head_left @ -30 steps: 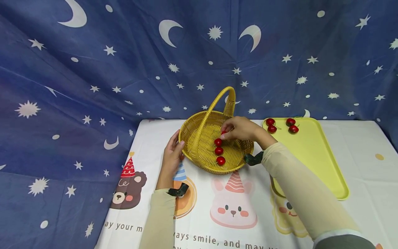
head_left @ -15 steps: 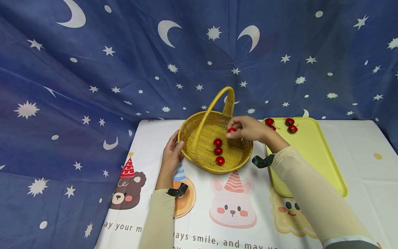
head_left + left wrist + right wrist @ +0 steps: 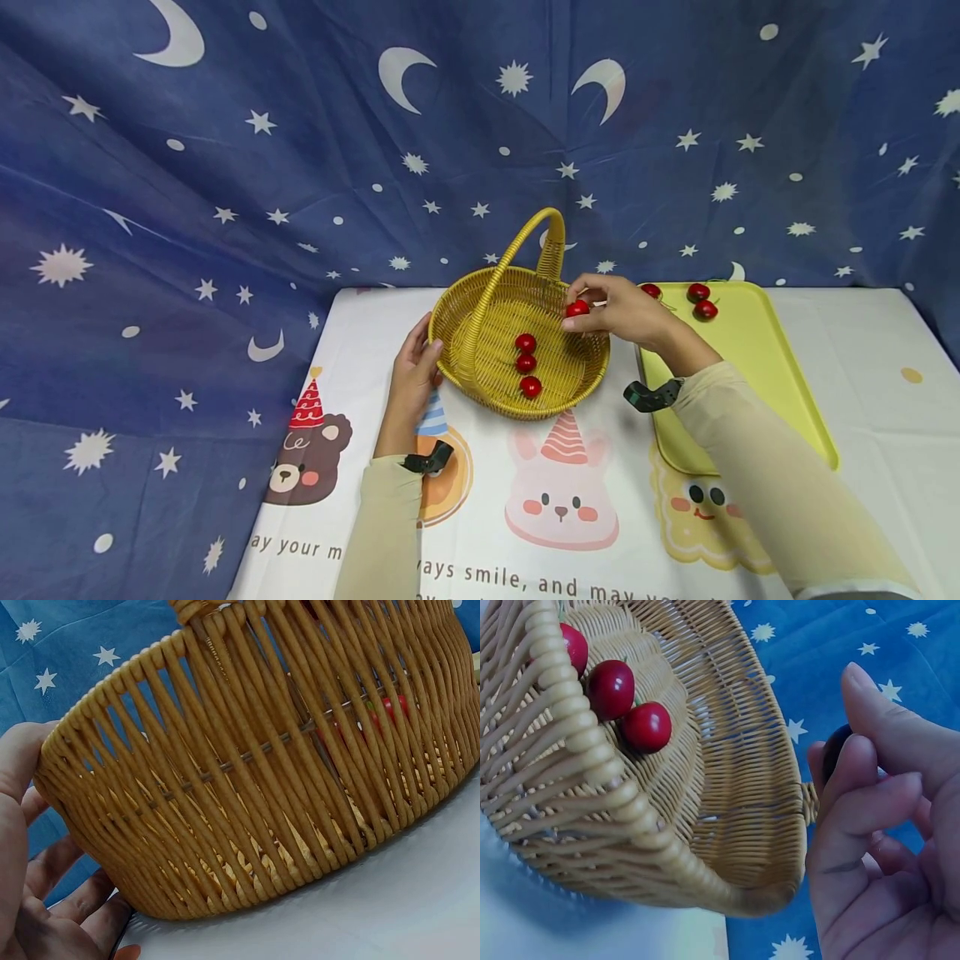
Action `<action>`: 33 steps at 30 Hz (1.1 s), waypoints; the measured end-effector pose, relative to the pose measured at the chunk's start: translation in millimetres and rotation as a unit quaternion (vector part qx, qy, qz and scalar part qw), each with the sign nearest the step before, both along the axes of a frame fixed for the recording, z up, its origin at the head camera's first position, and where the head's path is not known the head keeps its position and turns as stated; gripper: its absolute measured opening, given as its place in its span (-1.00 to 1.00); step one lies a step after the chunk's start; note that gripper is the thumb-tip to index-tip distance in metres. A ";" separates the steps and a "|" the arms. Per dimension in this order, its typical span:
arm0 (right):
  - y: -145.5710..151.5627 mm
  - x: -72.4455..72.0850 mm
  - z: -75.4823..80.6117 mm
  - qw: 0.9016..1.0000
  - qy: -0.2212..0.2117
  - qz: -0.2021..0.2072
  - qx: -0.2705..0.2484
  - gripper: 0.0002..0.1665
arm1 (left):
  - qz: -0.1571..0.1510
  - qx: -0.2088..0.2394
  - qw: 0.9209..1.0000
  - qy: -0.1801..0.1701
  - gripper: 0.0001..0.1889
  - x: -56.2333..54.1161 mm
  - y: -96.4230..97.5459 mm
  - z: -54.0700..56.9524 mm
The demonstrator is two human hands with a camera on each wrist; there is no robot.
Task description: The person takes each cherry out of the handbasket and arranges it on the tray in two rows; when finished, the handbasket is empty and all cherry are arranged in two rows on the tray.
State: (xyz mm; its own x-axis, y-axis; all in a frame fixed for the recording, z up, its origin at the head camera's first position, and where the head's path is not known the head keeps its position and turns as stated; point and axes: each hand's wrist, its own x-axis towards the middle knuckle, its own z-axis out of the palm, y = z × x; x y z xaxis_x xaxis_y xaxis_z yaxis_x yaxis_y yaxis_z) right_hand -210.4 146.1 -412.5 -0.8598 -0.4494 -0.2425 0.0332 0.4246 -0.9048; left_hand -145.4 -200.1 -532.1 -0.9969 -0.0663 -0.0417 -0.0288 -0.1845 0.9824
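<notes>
A yellow wicker basket with a tall hoop handle stands on the table, with three red cherries in a row on its floor. My left hand grips the basket's left side, thumb at the rim and fingers against the outer wall in the left wrist view. Over the basket's right rim, my right hand pinches another red cherry between thumb and fingers. That cherry looks dark and is mostly covered by fingers in the right wrist view. Blurred red cherries show through the weave in the left wrist view.
A yellow tray lies right of the basket, partly beneath my right forearm. Cherries sit at its far end, one partly hidden by my hand. The white tablecloth has cartoon prints; a blue star-patterned curtain hangs behind.
My right hand has drawn the pinched cherry to the right, from beside the row of cherries to the basket's right rim. The left hand and basket stay in place.
</notes>
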 end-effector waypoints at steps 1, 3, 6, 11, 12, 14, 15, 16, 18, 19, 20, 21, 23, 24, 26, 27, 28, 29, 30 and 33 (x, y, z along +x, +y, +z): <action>1.6 0.6 0.3 1.000 -0.004 -0.004 -0.004 -0.54 | 0.000 -0.001 1.000 0.000 -0.42 0.0 -0.1 -0.1; 4.6 1.3 0.2 1.000 -0.012 -0.012 -0.011 -0.52 | -0.001 -0.002 1.000 0.002 -0.42 -0.4 -0.7 -0.6; 9.9 2.2 0.1 0.999 -0.023 -0.018 -0.027 -0.51 | -0.001 -0.001 1.000 0.002 -0.42 -1.2 -1.2 -1.3; 19.6 3.6 1.1 0.997 -0.037 -0.023 -0.057 -0.51 | 0.000 0.000 1.000 -0.001 -0.43 -1.5 -2.1 -2.4; 21.8 4.3 2.0 0.997 -0.036 -0.025 -0.057 -0.52 | 0.001 0.000 1.000 -0.001 -0.43 -1.5 -2.0 -2.6; 26.7 5.6 4.0 0.998 -0.029 -0.032 -0.054 -0.55 | 0.001 0.000 1.000 0.001 -0.43 -1.5 -1.5 -3.0; 29.2 6.4 5.2 0.998 -0.023 -0.036 -0.051 -0.58 | 0.001 0.000 1.000 0.002 -0.43 -1.7 -1.2 -3.0; 31.7 7.3 6.5 0.998 -0.017 -0.043 -0.048 -0.60 | 0.001 0.001 1.000 0.003 -0.43 -1.7 -0.9 -3.0; 36.8 9.1 8.9 0.997 -0.006 -0.059 -0.047 -0.65 | 0.001 0.002 1.000 0.004 -0.43 -1.7 -0.3 -2.5; 39.2 9.7 9.8 0.996 -0.002 -0.068 -0.049 -0.66 | 0.000 0.003 1.000 0.005 -0.43 -1.8 -0.2 -2.2; 41.7 10.4 10.7 0.996 0.003 -0.073 -0.051 -0.67 | 0.001 0.003 1.000 0.005 -0.42 -1.9 0.0 -2.0; 44.0 11.0 11.1 0.995 0.005 -0.080 -0.057 -0.68 | 0.000 0.004 1.000 0.006 -0.42 -2.1 -0.2 -1.8; 48.8 12.2 11.4 0.994 0.008 -0.092 -0.066 -0.70 | 0.000 0.006 1.000 0.008 -0.43 -2.2 -0.3 -1.5; 51.3 12.6 11.1 0.993 0.010 -0.096 -0.070 -0.71 | 0.001 0.007 1.000 0.009 -0.43 -2.2 -0.4 -1.4; 56.6 13.6 10.3 0.992 0.011 -0.104 -0.076 -0.73 | 0.000 0.008 1.000 0.010 -0.44 -2.2 -0.6 -1.6; 59.2 13.9 9.5 0.991 0.011 -0.110 -0.081 -0.74 | 0.001 0.008 1.000 0.010 -0.44 -2.2 -0.5 -1.8; 62.1 14.2 8.6 0.990 0.010 -0.114 -0.085 -0.75 | 0.001 0.008 1.000 0.009 -0.44 -2.2 -0.4 -2.1; 65.0 14.5 7.4 0.989 0.011 -0.117 -0.088 -0.75 | 0.000 0.008 1.000 0.009 -0.44 -2.2 -0.5 -2.3; 68.0 14.7 6.1 0.989 0.012 -0.119 -0.092 -0.76 | 0.001 0.008 1.000 0.008 -0.44 -2.2 -0.4 -2.6; 77.1 15.1 1.1 0.988 0.012 -0.119 -0.100 -0.76 | 0.000 0.009 1.000 0.005 -0.43 -1.8 0.0 -1.7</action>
